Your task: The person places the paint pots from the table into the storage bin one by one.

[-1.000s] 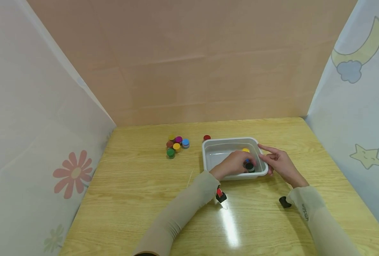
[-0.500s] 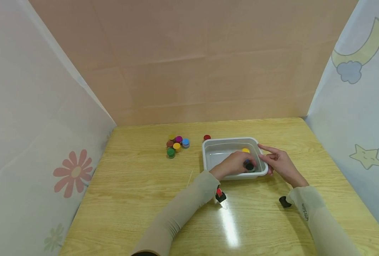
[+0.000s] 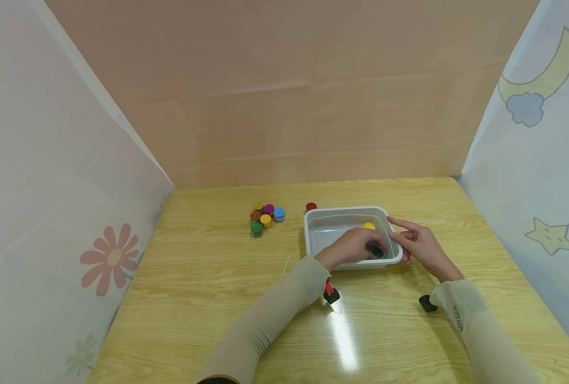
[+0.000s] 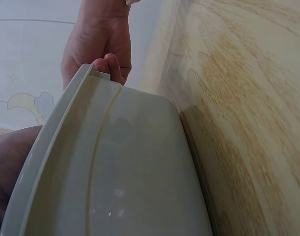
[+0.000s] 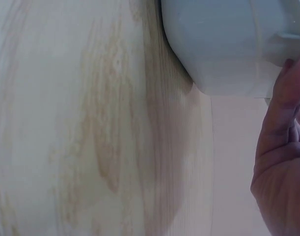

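Note:
A white plastic basin (image 3: 332,214) stands on the wooden table. My left hand (image 3: 353,242) reaches over its near wall, and its curled fingers hold a small jar with a black lid (image 3: 377,252) inside the right end. Against those fingers, a bit of blue, perhaps another lid, is partly hidden. Just beyond lies a yellow-lidded jar (image 3: 369,226), also in the basin. My right hand (image 3: 421,246) grips the rim at the right end, thumb on top and fingers underneath. In the left wrist view the basin's outer wall (image 4: 140,147) hides the jars.
Several small jars, including a green-lidded jar (image 3: 256,229) and a light-blue-lidded jar (image 3: 279,214), cluster left of the basin. Behind the basin's far left corner stands a red-lidded jar (image 3: 311,206). Paper walls (image 3: 265,106) border the table.
The black-lidded jar has shifted slightly right and toward me, and its lid looks more tilted. My right hand and the basin have stayed in place.

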`<state>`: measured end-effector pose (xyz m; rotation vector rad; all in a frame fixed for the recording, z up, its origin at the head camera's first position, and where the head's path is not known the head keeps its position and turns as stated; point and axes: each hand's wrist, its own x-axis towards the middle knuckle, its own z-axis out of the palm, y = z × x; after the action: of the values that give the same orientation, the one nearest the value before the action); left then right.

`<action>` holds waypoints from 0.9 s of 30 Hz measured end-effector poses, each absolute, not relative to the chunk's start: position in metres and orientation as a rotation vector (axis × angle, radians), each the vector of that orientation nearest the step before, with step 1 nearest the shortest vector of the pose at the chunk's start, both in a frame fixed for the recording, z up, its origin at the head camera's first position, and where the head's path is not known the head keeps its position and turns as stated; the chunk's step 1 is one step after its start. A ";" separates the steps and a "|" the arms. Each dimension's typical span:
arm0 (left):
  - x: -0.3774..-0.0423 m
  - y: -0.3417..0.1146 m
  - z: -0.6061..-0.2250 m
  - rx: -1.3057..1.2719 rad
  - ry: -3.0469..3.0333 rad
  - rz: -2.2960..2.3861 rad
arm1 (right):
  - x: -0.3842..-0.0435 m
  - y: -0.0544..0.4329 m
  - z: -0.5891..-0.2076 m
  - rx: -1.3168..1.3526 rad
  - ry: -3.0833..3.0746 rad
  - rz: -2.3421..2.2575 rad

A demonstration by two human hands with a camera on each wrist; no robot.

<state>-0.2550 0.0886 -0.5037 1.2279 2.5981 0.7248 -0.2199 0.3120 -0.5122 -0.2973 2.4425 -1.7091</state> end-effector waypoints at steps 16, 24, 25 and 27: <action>-0.247 0.074 -0.486 1.224 2.562 0.805 | -0.218 0.312 -0.510 -0.279 2.454 -1.694; -0.240 0.040 -0.470 1.205 2.604 0.975 | -0.218 0.311 -0.507 -0.241 2.465 -1.654; -0.239 0.034 -0.469 1.190 2.620 0.991 | -0.218 0.311 -0.507 -0.237 2.466 -1.651; -0.238 0.021 -0.467 1.150 2.651 1.019 | -0.218 0.311 -0.506 -0.234 2.464 -1.650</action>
<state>-0.2383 0.0207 -0.4667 1.1502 2.6509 1.0192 -0.2184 0.3107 -0.5064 -0.2344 2.4644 -1.6505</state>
